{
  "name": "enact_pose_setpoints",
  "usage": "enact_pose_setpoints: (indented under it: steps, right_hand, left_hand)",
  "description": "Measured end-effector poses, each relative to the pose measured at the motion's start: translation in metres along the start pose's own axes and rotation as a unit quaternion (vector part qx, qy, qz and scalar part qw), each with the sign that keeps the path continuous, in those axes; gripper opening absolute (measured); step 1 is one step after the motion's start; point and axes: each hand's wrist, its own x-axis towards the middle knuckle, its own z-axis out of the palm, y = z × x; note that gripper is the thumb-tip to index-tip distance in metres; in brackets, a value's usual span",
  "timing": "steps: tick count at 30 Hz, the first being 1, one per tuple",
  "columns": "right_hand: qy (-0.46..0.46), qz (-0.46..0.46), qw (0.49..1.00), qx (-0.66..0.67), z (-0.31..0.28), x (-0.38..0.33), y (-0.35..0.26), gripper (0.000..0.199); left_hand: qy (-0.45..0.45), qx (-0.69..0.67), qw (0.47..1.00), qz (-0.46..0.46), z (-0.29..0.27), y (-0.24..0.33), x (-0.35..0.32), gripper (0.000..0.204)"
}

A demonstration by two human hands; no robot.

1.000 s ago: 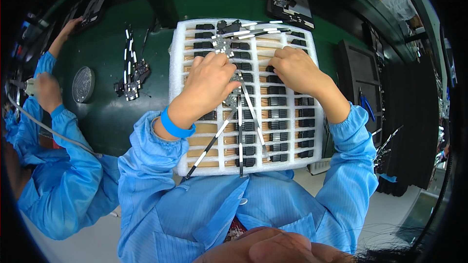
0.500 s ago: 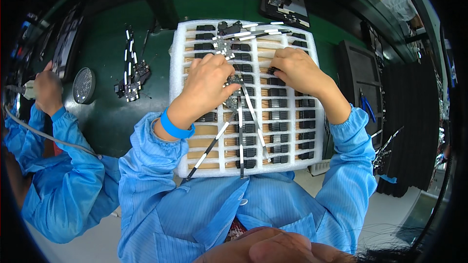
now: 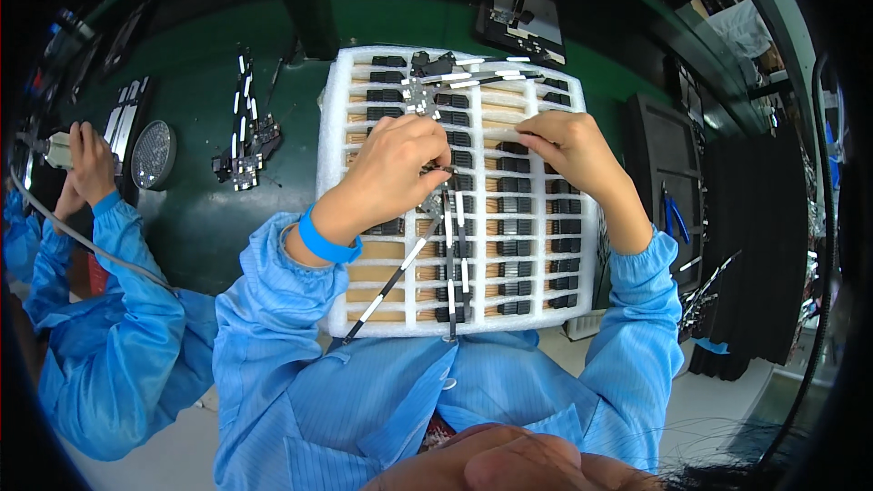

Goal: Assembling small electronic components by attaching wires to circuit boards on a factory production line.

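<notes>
A white foam tray [image 3: 332, 245] with rows of slots lies in front of me, holding several black connector-like parts [image 3: 515, 225] with tan strips. Over its left-middle part my left hand [image 3: 400, 164] is closed on a small circuit board [image 3: 431, 201], mostly hidden by the fingers. Black-and-white banded flat cables [image 3: 389, 282] trail from it toward me. My right hand [image 3: 573, 141] has its thumb and fingers pinched together at a slot, right by a black part [image 3: 512, 147]; whatever they grip is hidden.
More boards with banded cables [image 3: 420, 95] lie across the tray's far end. Another cable assembly [image 3: 245, 159] and a round dish [image 3: 154, 155] sit on the green table to the left. A co-worker's hand [image 3: 91, 164] is beyond. Blue-handled pliers [image 3: 674, 214] rest in a black tray [image 3: 650, 159] at right.
My right hand has shifted slightly, its fingertips moving off the black part to its far edge. The left hand's board has turned, and one banded cable has swung left, closer to another.
</notes>
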Motion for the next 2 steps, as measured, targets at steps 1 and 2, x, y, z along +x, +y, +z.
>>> enact_pose_setpoints:
  steps: [1,2]
  right_hand:
    - [0.022,0.034,0.999,0.033,-0.0019,-0.0015,-0.0037,0.013]
    - [0.020,0.033,0.999,0.033,-0.0021,-0.0006,-0.0030,0.013]
  left_hand:
    - [0.002,0.000,1.000,-0.001,-0.0007,0.0005,0.0004,0.021]
    - [-0.028,-0.060,0.997,-0.048,-0.0031,0.0021,0.0012,0.020]
